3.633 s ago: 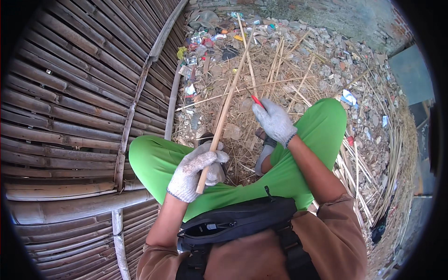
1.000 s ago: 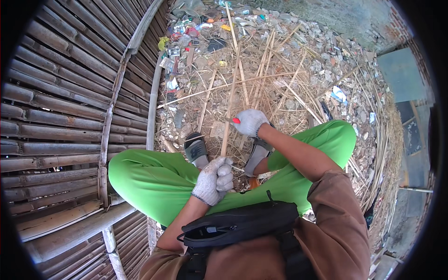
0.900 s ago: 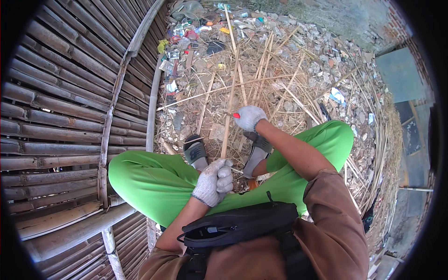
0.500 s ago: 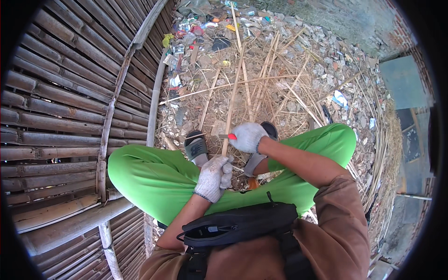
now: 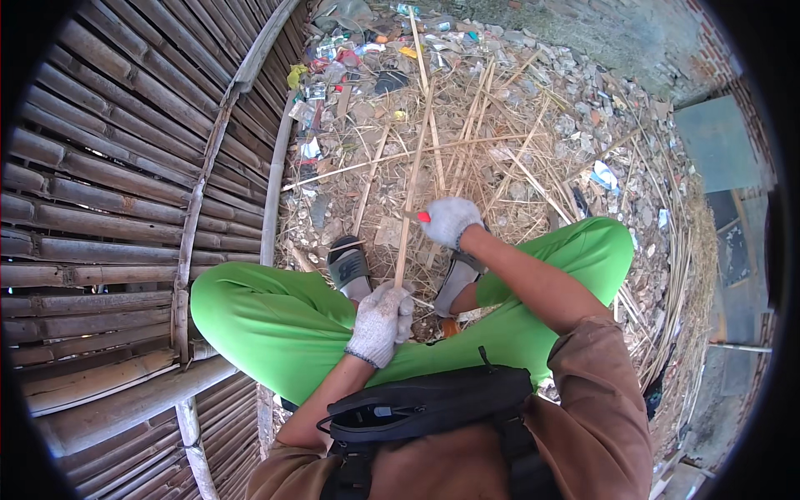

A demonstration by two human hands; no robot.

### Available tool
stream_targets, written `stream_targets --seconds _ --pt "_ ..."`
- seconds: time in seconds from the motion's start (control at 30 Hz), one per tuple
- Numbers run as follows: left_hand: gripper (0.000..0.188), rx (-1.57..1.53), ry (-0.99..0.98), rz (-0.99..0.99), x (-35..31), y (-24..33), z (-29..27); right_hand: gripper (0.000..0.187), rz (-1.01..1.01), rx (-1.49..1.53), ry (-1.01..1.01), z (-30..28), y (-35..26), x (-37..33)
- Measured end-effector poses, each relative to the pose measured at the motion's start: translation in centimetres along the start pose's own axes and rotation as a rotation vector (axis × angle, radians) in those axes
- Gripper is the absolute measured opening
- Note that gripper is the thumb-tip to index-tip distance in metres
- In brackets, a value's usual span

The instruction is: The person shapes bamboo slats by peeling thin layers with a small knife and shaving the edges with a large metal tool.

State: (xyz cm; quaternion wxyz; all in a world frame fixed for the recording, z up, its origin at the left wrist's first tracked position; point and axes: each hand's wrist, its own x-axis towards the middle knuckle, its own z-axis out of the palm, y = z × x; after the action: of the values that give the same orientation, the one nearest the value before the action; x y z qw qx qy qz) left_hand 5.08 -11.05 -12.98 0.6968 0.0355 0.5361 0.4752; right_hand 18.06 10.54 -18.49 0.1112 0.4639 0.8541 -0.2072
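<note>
A long, thin bamboo strip runs away from me between my feet. Its near end is in my left hand, which wears a whitish knitted glove and is closed around it. My right hand, gloved the same way, is closed on a knife with a red handle. The short blade points left and lies at the strip, partway along its length; whether it cuts in cannot be made out. Most of the knife's handle is hidden inside the right glove.
More bamboo strips and shavings lie on the rubble ahead, among scattered litter. A bamboo slat wall rises on my left. My sandaled feet flank the strip. A black bag hangs at my chest.
My right hand with the knife has moved forward along the strip, away from my left hand, and slightly right. The left hand keeps its hold, nearly in place.
</note>
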Motion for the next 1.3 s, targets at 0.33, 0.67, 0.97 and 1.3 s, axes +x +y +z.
stream_targets --seconds 0.33,0.67,0.97,1.3 --pt "0.016 -0.185 -0.139 -0.036 0.8 0.2 -0.5 0.031 -0.221 -0.065 -0.174 -3.3 -4.6 -6.9" --pt "0.019 -0.207 -0.213 -0.088 2.1 0.2 -1.3 0.024 -0.820 -0.254 -0.090 -23.7 -16.8 -18.5" --pt "0.020 -0.217 -0.170 -0.071 1.5 -0.3 -2.4 0.029 -0.838 -0.258 -0.174 -24.7 -15.7 -17.9" --pt "0.024 0.128 -0.059 0.124 1.0 0.2 -0.3 0.036 -0.188 -0.068 -0.027 -5.7 -1.8 -4.8"
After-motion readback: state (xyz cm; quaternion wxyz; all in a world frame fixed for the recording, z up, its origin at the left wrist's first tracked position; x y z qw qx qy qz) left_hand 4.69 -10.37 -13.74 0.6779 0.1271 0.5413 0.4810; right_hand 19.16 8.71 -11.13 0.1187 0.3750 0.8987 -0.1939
